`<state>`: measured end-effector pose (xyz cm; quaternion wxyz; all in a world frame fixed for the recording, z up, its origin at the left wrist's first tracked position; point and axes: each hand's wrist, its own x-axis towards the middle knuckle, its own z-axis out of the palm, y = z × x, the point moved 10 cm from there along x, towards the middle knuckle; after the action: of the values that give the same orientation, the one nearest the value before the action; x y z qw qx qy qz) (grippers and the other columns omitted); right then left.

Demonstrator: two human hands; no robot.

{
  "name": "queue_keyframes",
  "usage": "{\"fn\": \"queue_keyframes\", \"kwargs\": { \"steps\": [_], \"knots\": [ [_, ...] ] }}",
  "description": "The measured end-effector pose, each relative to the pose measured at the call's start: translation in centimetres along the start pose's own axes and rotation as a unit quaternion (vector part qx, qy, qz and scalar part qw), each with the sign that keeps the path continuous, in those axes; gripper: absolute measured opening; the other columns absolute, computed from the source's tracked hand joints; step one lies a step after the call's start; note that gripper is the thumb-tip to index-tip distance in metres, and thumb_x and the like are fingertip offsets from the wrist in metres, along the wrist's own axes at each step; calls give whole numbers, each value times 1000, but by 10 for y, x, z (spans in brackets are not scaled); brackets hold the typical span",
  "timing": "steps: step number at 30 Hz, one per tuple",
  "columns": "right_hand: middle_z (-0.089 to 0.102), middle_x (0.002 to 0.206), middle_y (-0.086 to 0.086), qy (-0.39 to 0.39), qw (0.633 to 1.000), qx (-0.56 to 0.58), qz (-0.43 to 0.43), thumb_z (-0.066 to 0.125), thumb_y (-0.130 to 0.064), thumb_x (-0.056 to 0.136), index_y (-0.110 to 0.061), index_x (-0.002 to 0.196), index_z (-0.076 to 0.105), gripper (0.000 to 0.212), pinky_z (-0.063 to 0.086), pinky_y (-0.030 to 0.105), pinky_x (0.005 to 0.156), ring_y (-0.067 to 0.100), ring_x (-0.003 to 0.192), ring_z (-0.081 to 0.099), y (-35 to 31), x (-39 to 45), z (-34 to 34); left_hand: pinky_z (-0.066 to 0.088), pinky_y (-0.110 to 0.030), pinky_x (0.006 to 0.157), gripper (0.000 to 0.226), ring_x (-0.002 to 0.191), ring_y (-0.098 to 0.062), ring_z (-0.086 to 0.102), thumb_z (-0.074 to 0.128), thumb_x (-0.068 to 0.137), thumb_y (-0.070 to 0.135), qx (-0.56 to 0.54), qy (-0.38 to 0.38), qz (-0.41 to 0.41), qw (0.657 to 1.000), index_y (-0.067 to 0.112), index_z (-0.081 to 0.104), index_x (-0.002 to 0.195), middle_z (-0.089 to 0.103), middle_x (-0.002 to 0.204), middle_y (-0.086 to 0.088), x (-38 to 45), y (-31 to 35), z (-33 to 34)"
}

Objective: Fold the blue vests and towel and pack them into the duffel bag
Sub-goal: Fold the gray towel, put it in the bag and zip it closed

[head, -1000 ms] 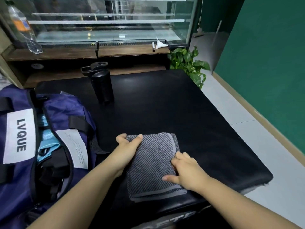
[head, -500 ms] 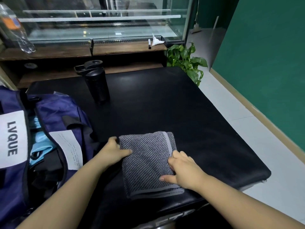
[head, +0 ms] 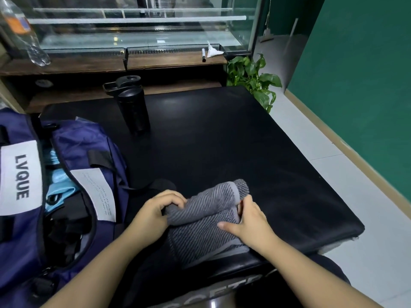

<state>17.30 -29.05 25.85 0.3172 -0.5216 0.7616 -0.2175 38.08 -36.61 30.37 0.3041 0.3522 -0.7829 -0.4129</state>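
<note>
A grey striped towel [head: 200,227] lies folded near the front edge of the black table [head: 222,141]. Its far edge is lifted and curled back toward me. My left hand [head: 155,210] grips the towel's far left corner. My right hand [head: 249,221] pinches the far right corner, with the thumb resting on the lower layer. The navy duffel bag [head: 66,196] stands open at the left, with light blue fabric [head: 57,185] showing inside its opening.
A black lidded bottle [head: 133,107] stands on the table behind the bag. A wooden shelf and glass display case run along the back. A plastic bottle [head: 22,32] lies at the back left, a green plant [head: 255,78] at the table's far right corner.
Both hands have shifted from pressing flat on the towel to gripping its far corners. The far edge has been raised and rolled toward me.
</note>
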Motion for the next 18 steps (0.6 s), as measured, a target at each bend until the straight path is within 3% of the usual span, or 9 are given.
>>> {"fn": "queue_keyframes", "kwargs": {
  "steps": [1,3,5,7,9,11,13,15,18],
  "knots": [
    [47,91,-10,15,1000,24,7,83,-47,64,-28,88,35,57,49,33,81,13,93,52,3,0,-2,42,-10,86,78,100,-2,61,55,65,-33,-6,-14,6,1000,43,65,76,63,104,18,-4,2,4],
    [52,97,-17,30,997,73,1,84,-35,66,-25,111,42,62,49,28,82,3,94,57,6,0,-4,39,-10,94,74,112,0,57,54,71,-27,-1,-47,25,999,46,66,76,63,113,21,-14,10,14],
    [48,102,-40,41,993,107,-39,82,-21,70,-18,137,40,79,44,12,83,-15,95,54,1,0,-4,34,-13,103,65,123,-1,50,52,74,-19,33,-71,56,995,45,65,78,60,122,23,-23,20,22],
    [52,95,-43,55,987,141,-61,81,-11,72,-19,140,40,80,41,3,76,-22,88,54,-1,-3,-8,29,-13,106,60,130,0,42,49,72,-14,61,-98,57,992,43,62,83,50,133,25,-31,23,31],
    [57,85,-24,66,985,147,-65,80,-16,73,-34,122,46,63,43,11,71,-11,78,57,-1,-3,-10,27,-10,104,57,134,5,33,55,76,-6,43,-125,10,991,47,54,97,34,142,30,-41,18,43],
    [49,82,-12,72,988,121,-57,82,-28,72,-35,111,48,53,44,25,71,2,73,51,-2,-5,-10,28,-7,102,61,132,9,32,69,80,7,5,-90,-41,995,53,43,112,31,143,26,-47,10,44],
    [50,100,-9,90,990,94,-61,84,-35,68,-31,131,42,76,45,29,86,8,94,51,-2,-7,-11,32,-7,100,68,125,7,41,74,79,10,-21,-31,-82,996,52,41,121,42,136,20,-47,1,36],
    [40,132,-3,145,984,31,-95,87,-36,64,-22,146,28,102,34,32,105,13,123,38,-13,-12,-23,34,-5,95,69,119,5,45,70,78,-1,-2,-21,-84,996,50,46,117,47,127,18,-43,1,35],
    [31,150,3,222,916,-207,-261,88,-32,59,-21,146,27,107,26,44,108,23,137,25,-67,-30,-33,32,-10,100,85,122,2,44,57,71,-16,35,-36,-38,998,58,48,112,46,124,19,-41,7,36]
  ]
}}
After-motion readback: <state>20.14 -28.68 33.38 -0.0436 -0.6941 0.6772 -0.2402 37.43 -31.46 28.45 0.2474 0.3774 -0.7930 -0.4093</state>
